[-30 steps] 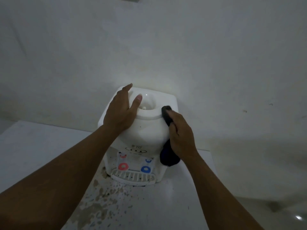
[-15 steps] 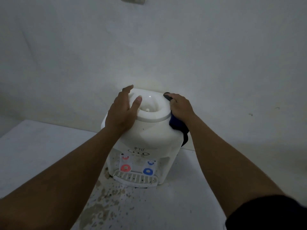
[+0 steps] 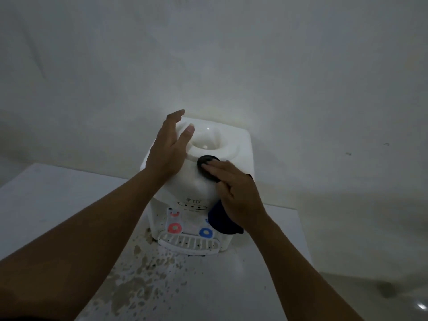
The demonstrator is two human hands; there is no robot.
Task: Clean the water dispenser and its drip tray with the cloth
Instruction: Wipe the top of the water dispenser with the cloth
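Wiping dispenser top with dark cloth (image 3: 209,169) under right hand (image 3: 238,195).
Left hand (image 3: 168,149) open, bracing water dispenser (image 3: 199,181) on stained table (image 3: 69,205); probably light, slick plastic, best steadied near the top; drip tray (image 3: 188,245) in front, untouched.

White water dispenser (image 3: 199,181) — red tap (image 3: 174,228), blue tap (image 3: 205,232) — dark blue cloth (image 3: 222,218); brown-speckled table (image 3: 139,286).
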